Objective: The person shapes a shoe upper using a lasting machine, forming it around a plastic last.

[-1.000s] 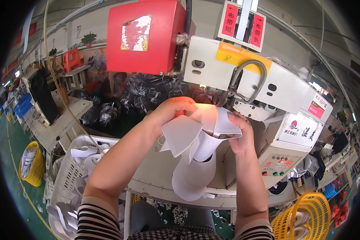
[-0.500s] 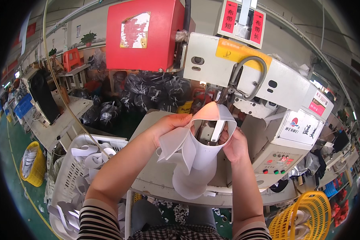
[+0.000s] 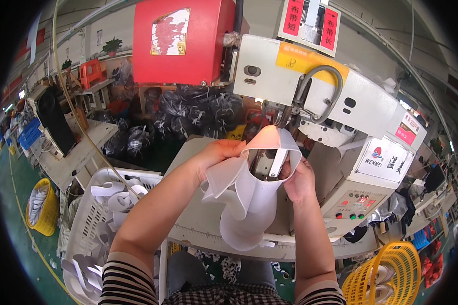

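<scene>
A white, stiff shoe upper (image 3: 257, 203), curved into an open loop, is draped around the narrow post (image 3: 264, 165) of a press-like machine. Its upper edge lies right under the machine's working head (image 3: 284, 118), lit orange from above. At its left edge, my left hand (image 3: 221, 152) is closed, pinching the material; the fingertips are partly hidden behind it. My right hand (image 3: 301, 180) grips the right rim of the opening, its thumb outside and some fingers inside the loop. Loose flaps of the upper hang below my left hand.
A white crate (image 3: 94, 218) of similar white pieces stands left of the pale worktable (image 3: 188, 208). A yellow basket (image 3: 409, 264) with white rolls sits at lower right. A control panel (image 3: 353, 203) is on the machine's right side; its arm (image 3: 310, 86) spans overhead.
The view has shifted slightly. My left hand and the upper's top edge sit a little higher in the picture; both hands keep their hold, with the upper still around the post.
</scene>
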Demonstrator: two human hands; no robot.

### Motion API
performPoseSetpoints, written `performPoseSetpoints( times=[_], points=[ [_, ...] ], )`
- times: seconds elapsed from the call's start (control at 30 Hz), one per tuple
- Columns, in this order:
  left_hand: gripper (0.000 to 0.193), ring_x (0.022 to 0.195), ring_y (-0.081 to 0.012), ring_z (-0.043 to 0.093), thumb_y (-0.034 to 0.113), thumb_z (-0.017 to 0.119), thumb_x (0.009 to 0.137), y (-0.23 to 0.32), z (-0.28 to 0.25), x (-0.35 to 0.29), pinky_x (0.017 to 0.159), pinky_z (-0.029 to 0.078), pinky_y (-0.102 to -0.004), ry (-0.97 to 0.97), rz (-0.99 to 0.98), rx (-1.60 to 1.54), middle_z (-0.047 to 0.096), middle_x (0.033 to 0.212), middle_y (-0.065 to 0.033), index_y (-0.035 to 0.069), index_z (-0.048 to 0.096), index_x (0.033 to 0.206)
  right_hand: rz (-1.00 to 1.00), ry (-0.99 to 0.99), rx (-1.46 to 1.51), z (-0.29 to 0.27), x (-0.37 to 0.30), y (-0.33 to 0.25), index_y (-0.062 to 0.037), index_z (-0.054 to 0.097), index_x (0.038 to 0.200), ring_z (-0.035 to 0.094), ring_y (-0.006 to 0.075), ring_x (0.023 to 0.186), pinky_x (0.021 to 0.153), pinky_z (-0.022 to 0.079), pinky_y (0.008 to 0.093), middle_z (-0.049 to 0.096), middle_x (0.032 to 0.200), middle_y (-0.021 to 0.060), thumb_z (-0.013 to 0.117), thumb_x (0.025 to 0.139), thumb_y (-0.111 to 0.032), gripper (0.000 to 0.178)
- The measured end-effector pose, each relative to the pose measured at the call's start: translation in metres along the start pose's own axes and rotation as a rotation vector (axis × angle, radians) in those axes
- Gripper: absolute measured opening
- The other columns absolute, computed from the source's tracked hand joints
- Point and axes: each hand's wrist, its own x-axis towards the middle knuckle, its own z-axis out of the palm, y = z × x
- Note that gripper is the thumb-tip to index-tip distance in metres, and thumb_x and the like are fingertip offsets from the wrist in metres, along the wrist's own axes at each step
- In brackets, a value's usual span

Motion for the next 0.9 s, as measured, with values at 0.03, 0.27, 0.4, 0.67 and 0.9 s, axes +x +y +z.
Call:
performPoseSetpoints(
  times=[0.03, 0.27, 0.4, 0.67, 0.9],
  points=[
    [0.023, 0.065, -0.0121, 0.06, 0.026, 0.055, 0.086, -0.001, -0.001, 0.001, 0.059, 0.05, -0.0251, 0.003, -0.003, -0.001, 0.062, 0.079, -0.0052, 0.004, 0.059, 0.094, 0.004, -0.016, 0.004, -0.004, 0.001, 0.0, -0.0083, 0.056, 0.073, 0.042, 0.0076, 0.047, 0.046, 0.033, 0.0209, 0.047, 0.054, -0.0026, 0.053, 0.081, -0.014, 0.01],
    [0.024, 0.071, -0.0131, 0.061, 0.025, 0.055, 0.086, -0.003, 0.0, -0.002, 0.064, 0.05, -0.0267, -0.067, -0.013, -0.141, 0.062, 0.082, -0.0059, 0.003, 0.058, 0.096, -0.014, 0.065, -0.057, 0.001, -0.008, 0.001, -0.0041, 0.059, 0.085, 0.055, 0.0092, 0.064, 0.06, 0.045, 0.023, 0.059, 0.073, 0.002, 0.052, 0.087, -0.018, 0.016],
    [0.022, 0.072, -0.0153, 0.061, 0.021, 0.052, 0.087, 0.002, 0.012, -0.012, 0.066, 0.05, -0.0286, 0.035, -0.052, -0.164, 0.062, 0.084, -0.0082, 0.002, 0.058, 0.096, -0.137, 0.141, -0.275, 0.0, -0.013, 0.013, -0.0011, 0.058, 0.094, 0.057, 0.0105, 0.076, 0.07, 0.047, 0.0243, 0.062, 0.087, 0.0056, 0.047, 0.091, -0.027, 0.029],
    [0.023, 0.068, -0.0188, 0.062, 0.021, 0.051, 0.087, -0.004, 0.003, -0.006, 0.062, 0.051, -0.0322, 0.201, -0.15, -0.165, 0.062, 0.082, -0.0102, 0.001, 0.057, 0.096, 0.064, 0.203, -0.537, -0.006, 0.001, 0.013, 0.0063, 0.053, 0.106, 0.055, 0.015, 0.085, 0.076, 0.043, 0.0246, 0.059, 0.096, 0.0115, 0.048, 0.09, -0.034, 0.044],
    [0.033, 0.068, -0.0196, 0.063, 0.029, 0.052, 0.087, -0.016, 0.016, -0.016, 0.057, 0.051, -0.0319, 0.226, -0.272, 0.053, 0.063, 0.084, -0.0123, -0.001, 0.058, 0.098, 0.095, 0.254, -0.453, -0.015, -0.025, 0.022, 0.0053, 0.054, 0.103, 0.059, 0.0139, 0.072, 0.063, 0.048, 0.026, 0.062, 0.083, 0.0082, 0.049, 0.09, -0.033, 0.041]
  ],
)
